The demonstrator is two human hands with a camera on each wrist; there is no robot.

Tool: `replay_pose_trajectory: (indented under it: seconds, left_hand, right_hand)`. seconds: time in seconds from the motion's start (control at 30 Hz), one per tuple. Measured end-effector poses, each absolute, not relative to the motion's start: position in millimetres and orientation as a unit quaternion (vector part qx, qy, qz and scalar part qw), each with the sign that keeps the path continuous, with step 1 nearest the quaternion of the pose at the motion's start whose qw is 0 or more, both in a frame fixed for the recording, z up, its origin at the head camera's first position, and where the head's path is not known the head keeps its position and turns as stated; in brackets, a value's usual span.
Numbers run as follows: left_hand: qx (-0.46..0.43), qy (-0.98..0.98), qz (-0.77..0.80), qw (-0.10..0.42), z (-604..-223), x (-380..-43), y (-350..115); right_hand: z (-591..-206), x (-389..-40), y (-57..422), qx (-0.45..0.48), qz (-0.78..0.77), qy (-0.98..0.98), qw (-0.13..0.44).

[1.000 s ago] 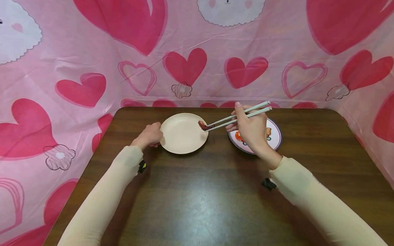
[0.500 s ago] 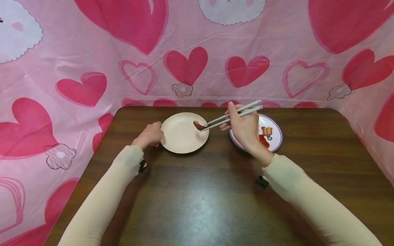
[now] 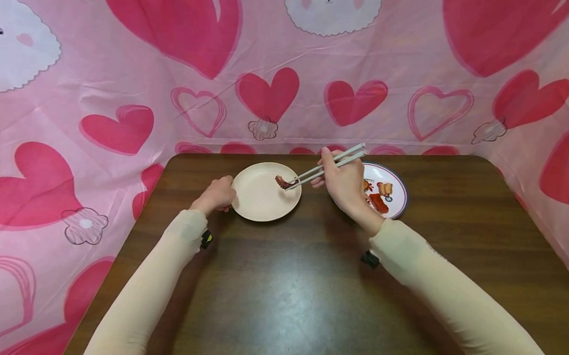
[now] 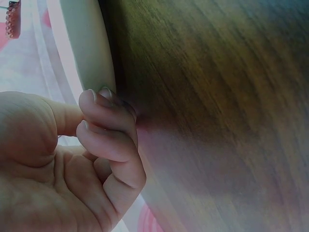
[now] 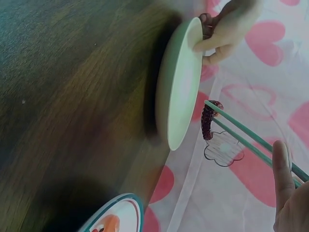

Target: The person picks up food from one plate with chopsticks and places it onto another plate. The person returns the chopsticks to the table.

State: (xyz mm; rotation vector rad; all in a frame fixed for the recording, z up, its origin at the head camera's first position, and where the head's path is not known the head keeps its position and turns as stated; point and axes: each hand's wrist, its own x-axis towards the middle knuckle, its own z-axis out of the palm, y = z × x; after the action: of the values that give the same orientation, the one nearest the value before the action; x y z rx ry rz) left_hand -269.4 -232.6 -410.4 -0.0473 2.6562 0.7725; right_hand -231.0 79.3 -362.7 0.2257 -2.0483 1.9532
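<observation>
My right hand [image 3: 345,184] holds a pair of pale green chopsticks [image 5: 241,128]. Their tips pinch a dark red, bumpy, curved piece [image 5: 207,122] that looks like an octopus tentacle. In the right wrist view this piece is held up off the cream plate [image 3: 259,204], with a gap between them; from the head it overlaps the plate's right half. My left hand [image 3: 215,194] grips the left rim of that plate, thumb over the edge and curled fingers at its underside, as the left wrist view [image 4: 111,125] shows.
Right of the cream plate, partly behind my right hand, stands a white plate [image 3: 400,193] with a blue rim. A tan piece [image 3: 385,189] and a red-orange piece [image 3: 378,203] lie on it. Pink heart-patterned cloth [image 3: 313,57] hangs behind the brown wooden table [image 3: 280,283].
My right hand has moved left, carrying the chopsticks and the tentacle-like piece from the cream plate's right edge farther over it. More of the blue-rimmed plate shows. My left hand has stayed put.
</observation>
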Motion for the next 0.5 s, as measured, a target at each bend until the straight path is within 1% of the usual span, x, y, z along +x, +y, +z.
replay_pose_trajectory:
  seconds: [0.2, 0.5]
  left_hand:
    - [-0.014, 0.943, 0.278, 0.181, -412, -269, -233]
    - [-0.014, 0.942, 0.279, 0.187, -414, -271, -233]
  right_hand:
    - [-364, -231, 73, 0.07, 0.676, -0.718, 0.148]
    - [-368, -233, 61, 0.07, 0.686, -0.71, 0.141]
